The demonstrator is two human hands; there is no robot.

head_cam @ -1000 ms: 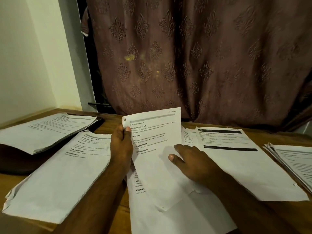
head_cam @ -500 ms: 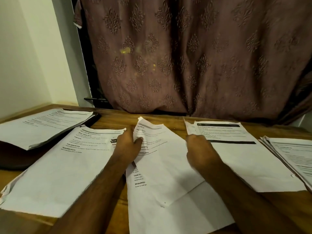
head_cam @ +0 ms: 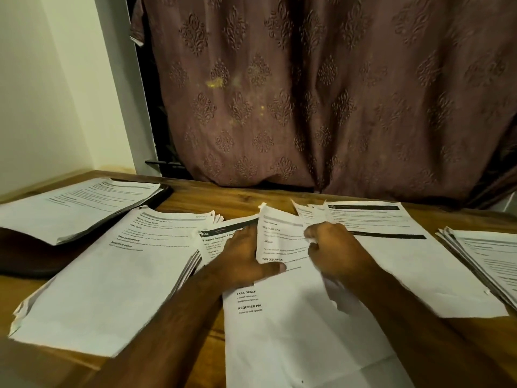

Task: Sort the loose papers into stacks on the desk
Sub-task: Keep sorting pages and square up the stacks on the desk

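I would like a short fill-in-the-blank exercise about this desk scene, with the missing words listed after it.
1. Both hands, left and right, hold one ____.
2. Behind the desk hangs a patterned ____.
3. The far-left stack lies on something ____ in colour.
4. The desk is made of ____.

Missing words: sheet; curtain; black; wood

papers (head_cam: pixel 279 345) white, black print | curtain (head_cam: pixel 321 93) mauve, damask motifs | desk (head_cam: pixel 229 198) brown wood

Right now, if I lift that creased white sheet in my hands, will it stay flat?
Probably not. The creased white printed sheet already curls at its top corner, so it likely flops. It looks thin and light, and may slide off the paper beneath.
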